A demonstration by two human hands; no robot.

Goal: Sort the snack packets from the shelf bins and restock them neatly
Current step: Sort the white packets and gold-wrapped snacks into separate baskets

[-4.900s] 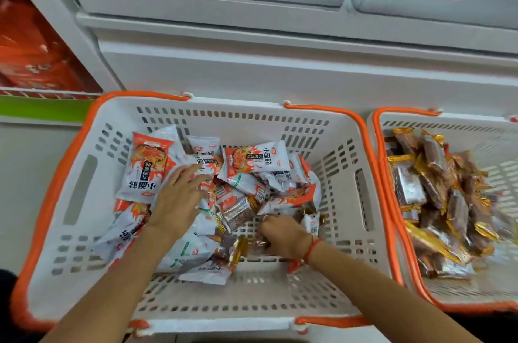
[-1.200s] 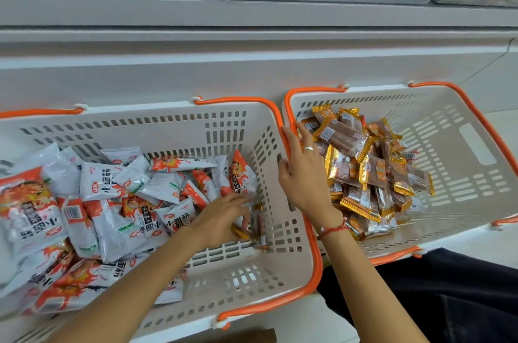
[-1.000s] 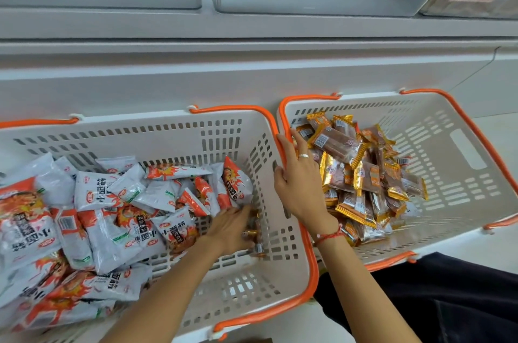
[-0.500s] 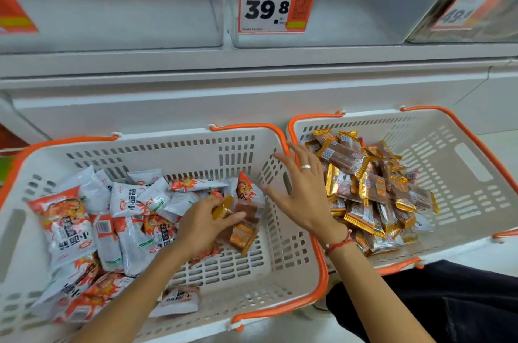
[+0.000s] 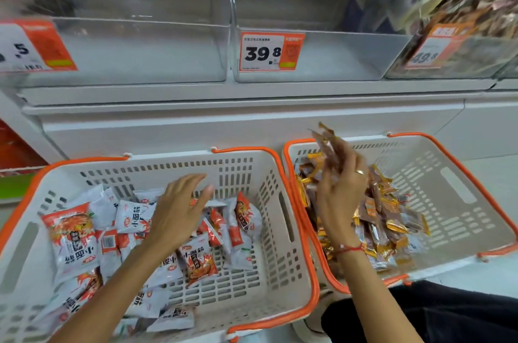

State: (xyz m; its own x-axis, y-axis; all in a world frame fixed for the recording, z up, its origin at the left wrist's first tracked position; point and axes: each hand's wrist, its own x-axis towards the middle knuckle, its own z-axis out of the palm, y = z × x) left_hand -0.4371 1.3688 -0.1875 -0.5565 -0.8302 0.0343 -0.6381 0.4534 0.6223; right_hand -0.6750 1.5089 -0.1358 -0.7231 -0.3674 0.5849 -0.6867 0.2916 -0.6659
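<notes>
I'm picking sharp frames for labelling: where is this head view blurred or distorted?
Head view: motion blur smears the brown-and-gold packets pinched in the right hand and the stocked clear bin at top right; the orange-and-white 39.8 price tag reads sharp; wide-angle distortion bows the white orange-rimmed baskets; lighting is even.

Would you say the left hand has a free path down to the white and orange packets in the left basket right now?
Probably yes. The left hand hovers open and empty just above the white and orange packets inside the left basket; nothing lies between them, and the right hand is off over the right basket.
</notes>
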